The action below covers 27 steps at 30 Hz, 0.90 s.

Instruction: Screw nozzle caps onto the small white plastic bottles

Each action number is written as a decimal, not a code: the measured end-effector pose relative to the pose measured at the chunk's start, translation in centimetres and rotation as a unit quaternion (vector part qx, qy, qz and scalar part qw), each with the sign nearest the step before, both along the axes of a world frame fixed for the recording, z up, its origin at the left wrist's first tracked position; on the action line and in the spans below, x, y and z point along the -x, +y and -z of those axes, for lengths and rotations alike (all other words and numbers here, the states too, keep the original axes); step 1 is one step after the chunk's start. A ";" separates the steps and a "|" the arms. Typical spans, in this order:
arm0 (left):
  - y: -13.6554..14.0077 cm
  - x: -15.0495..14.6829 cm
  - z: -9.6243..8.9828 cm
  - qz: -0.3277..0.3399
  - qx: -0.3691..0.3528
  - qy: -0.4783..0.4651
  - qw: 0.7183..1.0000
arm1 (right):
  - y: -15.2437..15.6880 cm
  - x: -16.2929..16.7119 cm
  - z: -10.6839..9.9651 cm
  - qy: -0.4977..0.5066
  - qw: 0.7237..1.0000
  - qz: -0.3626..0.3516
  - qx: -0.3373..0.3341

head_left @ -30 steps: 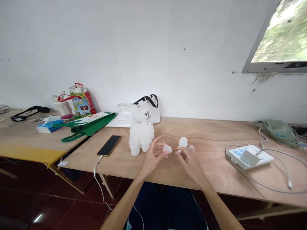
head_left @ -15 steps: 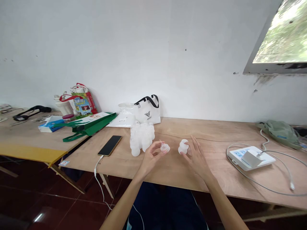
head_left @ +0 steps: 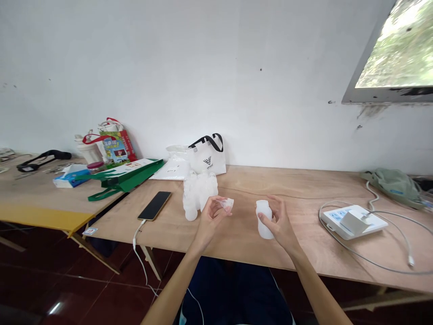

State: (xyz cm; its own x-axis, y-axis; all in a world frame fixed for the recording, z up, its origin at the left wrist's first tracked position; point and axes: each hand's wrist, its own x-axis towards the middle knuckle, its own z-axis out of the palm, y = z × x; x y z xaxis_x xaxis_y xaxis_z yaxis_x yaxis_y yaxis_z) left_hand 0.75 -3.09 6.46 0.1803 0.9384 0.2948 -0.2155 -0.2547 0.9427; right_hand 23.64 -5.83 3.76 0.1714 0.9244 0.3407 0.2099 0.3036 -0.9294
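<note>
A clear plastic bottle cap (head_left: 227,205) is pinched between the thumb and fingers of my left hand (head_left: 210,216), its wide side turned rightward. My right hand (head_left: 280,222) is closed around a small translucent white plastic bottle (head_left: 264,219), thumb at the front and fingers behind. The bottle is nearly upright, with its uncapped neck at the top. A gap separates the cap from the bottle. Several more white bottles (head_left: 200,192) stand in a tight cluster just beyond my left hand, which partly hides them.
A black phone (head_left: 154,206) on a charging cable lies left of the bottles. Behind them stands a white tote bag (head_left: 208,158) with black handles. To the right are a power strip (head_left: 352,221) with a looping cable and a green cloth bag (head_left: 394,187). A green bag (head_left: 126,178) lies at left.
The bottle has turned from tilted to nearly upright and come closer to me, my right hand's fingers wrapping round it. My left hand has moved slightly left and turned the cap.
</note>
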 end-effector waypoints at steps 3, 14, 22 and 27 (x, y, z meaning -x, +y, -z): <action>0.0 0.0 0.0 -0.005 0.012 -0.022 1.000 | 0.0 -0.1 -0.3 -0.011 0.999 0.008 0.033; -0.6 -0.2 -0.3 0.040 -0.001 0.091 0.995 | -2.2 1.9 -2.1 -0.277 0.951 -0.006 -0.137; -1.9 -0.3 -1.3 0.112 0.040 0.133 0.984 | -2.9 1.7 -1.5 -0.453 0.796 0.008 -0.402; -1.8 0.1 -1.6 0.108 0.070 0.153 0.980 | -2.7 1.6 -0.9 -0.457 0.778 -0.012 -0.430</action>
